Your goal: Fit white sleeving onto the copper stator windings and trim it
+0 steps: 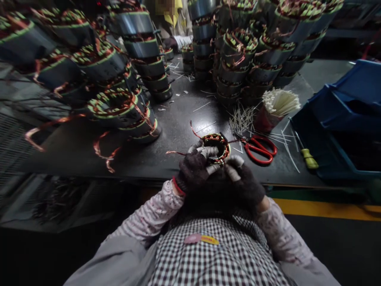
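A lane of bare counter (pixel 181 113) runs forward between the left stacks of wound rings (pixel 126 119) and the right stacks (pixel 233 75) – a hand could pass there over scattered white strips (pixel 201 106). Left of the left hand (pixel 195 167), a passage lies open, but copper leads (pixel 101 147) jut into its far side. Beyond the right hand (pixel 248 180), red scissors (pixel 246 143), a cup of white sticks (pixel 268 119), a screwdriver (pixel 309 159) and a blue bin (pixel 361 81) crowd the way.
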